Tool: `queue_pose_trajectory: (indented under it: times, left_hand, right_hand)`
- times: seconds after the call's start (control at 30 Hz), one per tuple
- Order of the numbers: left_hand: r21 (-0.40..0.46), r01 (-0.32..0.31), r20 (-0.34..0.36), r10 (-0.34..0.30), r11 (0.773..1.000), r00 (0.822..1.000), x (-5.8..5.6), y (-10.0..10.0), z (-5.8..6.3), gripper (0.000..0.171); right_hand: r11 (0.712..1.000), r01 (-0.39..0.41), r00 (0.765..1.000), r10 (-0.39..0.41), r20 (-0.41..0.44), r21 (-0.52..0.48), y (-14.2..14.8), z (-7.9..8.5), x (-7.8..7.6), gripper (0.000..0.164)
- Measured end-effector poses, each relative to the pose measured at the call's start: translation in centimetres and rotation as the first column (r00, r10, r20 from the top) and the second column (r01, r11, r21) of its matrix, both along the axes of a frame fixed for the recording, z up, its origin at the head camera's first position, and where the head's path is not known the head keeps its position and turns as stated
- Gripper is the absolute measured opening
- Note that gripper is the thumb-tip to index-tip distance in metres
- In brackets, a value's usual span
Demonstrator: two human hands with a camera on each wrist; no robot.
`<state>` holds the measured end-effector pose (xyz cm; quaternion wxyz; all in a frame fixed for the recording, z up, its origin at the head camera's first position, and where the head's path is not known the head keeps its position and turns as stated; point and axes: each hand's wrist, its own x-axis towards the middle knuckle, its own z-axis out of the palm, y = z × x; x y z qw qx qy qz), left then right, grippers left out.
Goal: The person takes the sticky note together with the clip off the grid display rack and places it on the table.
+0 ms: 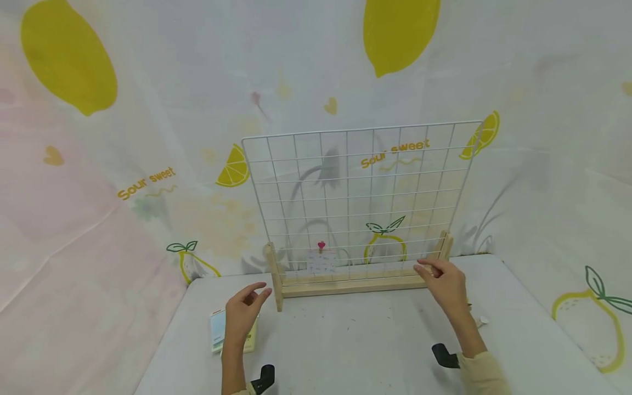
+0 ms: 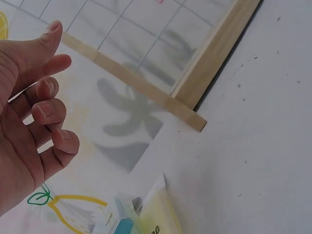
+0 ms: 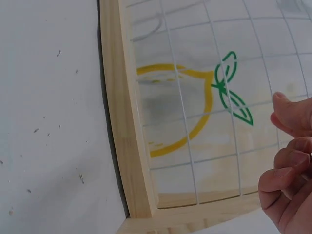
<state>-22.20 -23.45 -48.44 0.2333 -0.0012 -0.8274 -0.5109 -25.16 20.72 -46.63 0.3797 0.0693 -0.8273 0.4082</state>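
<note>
A white wire grid panel (image 1: 362, 130) stands upright in a wooden stand (image 1: 345, 287) with a post at each end. Low on the grid, towards its left, a small card (image 1: 321, 262) hangs from a clip with a pink heart (image 1: 321, 246). My left hand (image 1: 242, 314) hovers beside the left post (image 1: 274, 278), its fingers loosely bent and holding nothing. Near the right post (image 1: 445, 246) is my right hand (image 1: 448, 286), thumb and forefinger close together. Nothing shows in its fingers in the right wrist view, where the hand (image 3: 292, 183) is partly cut off.
Behind my left wrist lie a blue packet (image 1: 218, 330) and a yellow packet (image 1: 250, 340) on the white tabletop (image 1: 355, 340). A small white object (image 1: 482, 321) lies beside my right wrist, partly hidden. A lemon-printed cloth (image 1: 296, 71) hangs behind the stand.
</note>
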Motion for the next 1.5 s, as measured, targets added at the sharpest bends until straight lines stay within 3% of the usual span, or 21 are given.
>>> queue_pose_trajectory:
  times: [0.1,0.33,0.43,0.63,1.0,1.17,1.5]
  left_hand:
    - [0.015,0.025,-0.029,-0.025,1.0,0.999,-0.3,0.6,0.1,0.024]
    - [0.058,0.028,0.002,-0.028,0.998,1.0,-1.0,1.7,-0.4,0.024]
    - [0.055,0.056,-0.024,-0.055,0.997,0.998,-1.2,2.1,-0.5,0.026]
    - [0.035,0.072,-0.064,-0.07,0.997,0.995,-1.4,2.8,-0.6,0.029]
    - [0.112,0.102,-0.029,-0.099,0.988,0.995,-1.8,4.0,-0.6,0.025]
    - [0.104,0.115,-0.046,-0.111,0.988,0.993,-2.5,4.5,-0.7,0.026]
    - [0.102,0.116,-0.087,-0.107,0.988,0.99,-3.5,5.3,-0.8,0.025]
  right_hand:
    - [1.0,-0.017,1.0,0.017,-0.019,-0.006,-0.7,0.0,-0.1,0.019]
    - [0.992,-0.104,0.993,0.099,-0.069,-0.073,-2.8,-0.1,-0.5,0.02]
    - [0.989,-0.121,0.99,0.116,-0.075,-0.079,-3.5,0.2,-0.7,0.02]
    - [0.99,-0.115,0.992,0.11,-0.057,-0.083,-4.7,0.9,-0.8,0.02]
    - [0.987,-0.143,0.989,0.14,-0.039,-0.071,-6.4,1.1,-1.4,0.022]
    - [0.986,-0.159,0.986,0.156,-0.064,-0.052,-7.1,1.1,-1.6,0.022]
    - [0.974,-0.222,0.975,0.222,-0.023,-0.041,-9.0,1.2,-1.9,0.021]
